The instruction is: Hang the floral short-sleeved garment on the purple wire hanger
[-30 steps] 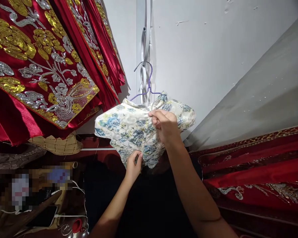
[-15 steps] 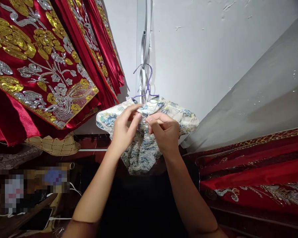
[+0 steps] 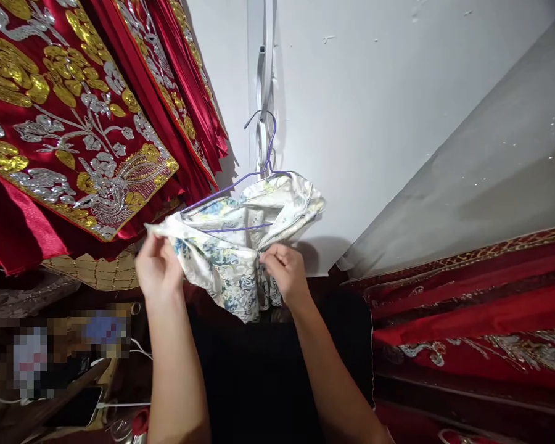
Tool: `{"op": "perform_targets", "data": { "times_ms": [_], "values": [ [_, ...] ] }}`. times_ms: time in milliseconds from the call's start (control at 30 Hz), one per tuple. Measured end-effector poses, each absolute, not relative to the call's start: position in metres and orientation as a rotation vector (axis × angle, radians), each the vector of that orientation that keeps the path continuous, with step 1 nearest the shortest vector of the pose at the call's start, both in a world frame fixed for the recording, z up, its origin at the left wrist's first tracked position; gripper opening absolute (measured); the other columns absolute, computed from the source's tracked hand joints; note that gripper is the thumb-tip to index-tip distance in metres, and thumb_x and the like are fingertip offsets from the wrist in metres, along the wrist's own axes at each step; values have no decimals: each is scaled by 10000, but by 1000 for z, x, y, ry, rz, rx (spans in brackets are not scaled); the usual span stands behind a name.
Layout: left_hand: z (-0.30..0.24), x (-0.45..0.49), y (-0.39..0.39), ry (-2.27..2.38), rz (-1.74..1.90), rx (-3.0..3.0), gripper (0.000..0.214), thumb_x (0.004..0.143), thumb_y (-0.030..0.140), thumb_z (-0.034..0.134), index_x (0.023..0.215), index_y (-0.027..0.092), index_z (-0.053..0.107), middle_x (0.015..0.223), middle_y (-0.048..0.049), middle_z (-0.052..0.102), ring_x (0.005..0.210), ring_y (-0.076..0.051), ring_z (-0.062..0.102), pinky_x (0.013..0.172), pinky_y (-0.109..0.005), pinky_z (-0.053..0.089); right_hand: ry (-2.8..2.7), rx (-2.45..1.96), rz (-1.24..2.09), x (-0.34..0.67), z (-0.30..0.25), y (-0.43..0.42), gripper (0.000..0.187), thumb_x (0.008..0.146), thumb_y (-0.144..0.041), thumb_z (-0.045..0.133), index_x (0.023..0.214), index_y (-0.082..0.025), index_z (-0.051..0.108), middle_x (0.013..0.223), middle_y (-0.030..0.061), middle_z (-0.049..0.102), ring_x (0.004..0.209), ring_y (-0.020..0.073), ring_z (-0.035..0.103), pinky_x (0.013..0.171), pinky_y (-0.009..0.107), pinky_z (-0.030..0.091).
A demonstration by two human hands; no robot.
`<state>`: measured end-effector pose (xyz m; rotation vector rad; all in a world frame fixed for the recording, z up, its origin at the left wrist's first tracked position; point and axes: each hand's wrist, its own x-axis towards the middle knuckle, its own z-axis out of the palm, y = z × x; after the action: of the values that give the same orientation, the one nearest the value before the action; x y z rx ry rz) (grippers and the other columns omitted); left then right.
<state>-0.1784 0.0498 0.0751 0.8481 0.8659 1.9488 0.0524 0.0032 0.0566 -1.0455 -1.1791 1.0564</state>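
A white shirt [image 3: 234, 271] with a blue and yellow floral print hangs partly on a purple wire hanger [image 3: 231, 185], its front pulled apart. The hanger's left arm and lower bar are bare, while its right end is still covered by cloth. My left hand [image 3: 160, 262] is closed on the shirt's shoulder or sleeve edge, left of the hanger. At the front opening, my right hand [image 3: 284, 268] pinches the shirt's edge below the lower bar. The hanger's hook sits at a grey metal rail [image 3: 262, 92] by the wall.
Red garments with gold and silver sequins [image 3: 106, 160] hang at the left. More red embroidered cloth [image 3: 481, 320] lies at the right, below a grey translucent sheet [image 3: 472, 172]. A phone [image 3: 76, 407] with a white cable is at the lower left.
The shirt front has come open and its left shoulder is off the hanger. My left hand has moved left and down with the cloth; my right hand has moved slightly left and down.
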Motion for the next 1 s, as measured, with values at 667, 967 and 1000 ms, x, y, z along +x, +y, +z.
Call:
{"op": "perform_targets", "data": {
  "times_ms": [667,967,1000],
  "values": [
    [80,-50,-26,610,1179,1361,207,961,352,592,849,181,625,994,-63,598,999,-210,572,943,-313,431,-1124,-1182,982,84,29,-22,607,938,-710,393,1136,-218,687,1112,98,706,1056,280,638,958,396,465],
    [72,-51,-14,813,1123,1624,382,963,400,592,1321,270,570,1335,-101,574,1351,-262,472,1175,-415,305,-951,-1017,1517,95,40,-25,709,818,-827,485,1065,-211,734,888,87,741,946,270,698,835,368,554],
    [71,-57,-10,809,1077,1579,458,959,436,589,1388,288,521,1340,-98,576,1345,-264,482,1168,-411,313,-1053,-1041,1458,96,48,-26,667,808,-801,533,1016,-201,737,844,81,730,878,260,696,793,357,558]
  ]
}}
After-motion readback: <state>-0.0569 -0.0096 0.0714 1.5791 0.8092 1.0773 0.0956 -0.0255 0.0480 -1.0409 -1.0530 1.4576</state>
